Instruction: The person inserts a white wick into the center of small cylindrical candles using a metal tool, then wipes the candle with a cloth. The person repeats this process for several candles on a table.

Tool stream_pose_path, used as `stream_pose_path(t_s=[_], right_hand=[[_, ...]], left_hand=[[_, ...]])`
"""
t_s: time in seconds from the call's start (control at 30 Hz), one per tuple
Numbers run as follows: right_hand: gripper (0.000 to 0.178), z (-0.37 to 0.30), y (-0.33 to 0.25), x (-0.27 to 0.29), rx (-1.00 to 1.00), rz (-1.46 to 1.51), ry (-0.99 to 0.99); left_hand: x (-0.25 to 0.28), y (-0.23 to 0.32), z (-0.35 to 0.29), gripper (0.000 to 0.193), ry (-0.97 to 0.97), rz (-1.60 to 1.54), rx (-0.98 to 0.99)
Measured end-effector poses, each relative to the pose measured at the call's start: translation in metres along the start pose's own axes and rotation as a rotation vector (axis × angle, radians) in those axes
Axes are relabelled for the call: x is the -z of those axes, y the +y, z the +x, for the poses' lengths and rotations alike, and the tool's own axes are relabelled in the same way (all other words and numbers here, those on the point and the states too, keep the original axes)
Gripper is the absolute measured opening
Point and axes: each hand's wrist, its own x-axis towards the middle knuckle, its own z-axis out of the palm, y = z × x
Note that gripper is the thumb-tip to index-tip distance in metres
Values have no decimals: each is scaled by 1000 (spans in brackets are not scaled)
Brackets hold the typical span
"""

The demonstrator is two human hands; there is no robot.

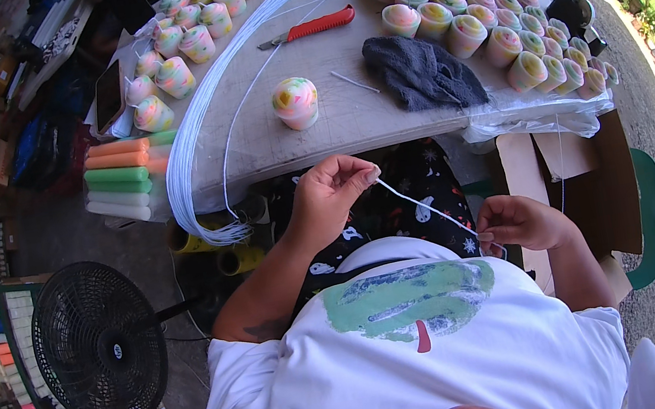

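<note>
A short white wick [429, 206] is stretched taut between my hands above my lap. My left hand [330, 195] pinches one end between thumb and fingers, just off the table's near edge. At the other end, lower and to the right, my right hand [520, 225] grips the wick in its fingertips. A single multicoloured votive candle [296, 105] stands on the table in front of me. Beside it lies a short loose piece of wick [355, 82]. A long bundle of white wicks [196, 131] curves down over the table's edge at the left.
Rows of swirled candles stand at the back left [196, 44] and right [527, 71]. A red utility knife [320, 23] and a dark grey cloth [425, 73] lie on the table [250, 161]. Orange, green and white stick candles [118, 182], a phone [109, 97], a fan [100, 345] and a cardboard box [591, 158] are nearby.
</note>
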Motion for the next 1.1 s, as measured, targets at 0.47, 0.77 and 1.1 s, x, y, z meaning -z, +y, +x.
stream_pose_path(t_s=[0.47, 0.77, 1.1], right_hand=[[23, -33, 14, 42, -21, -41, 44], [36, -107, 103, 151, -153, -703, 1563], [57, -1, 138, 232, -111, -461, 1557]], left_hand=[[92, 58, 4, 8, 296, -232, -319], [207, 60, -88, 8, 354, -76, -154], [172, 53, -89, 27, 440, 1225, 331]])
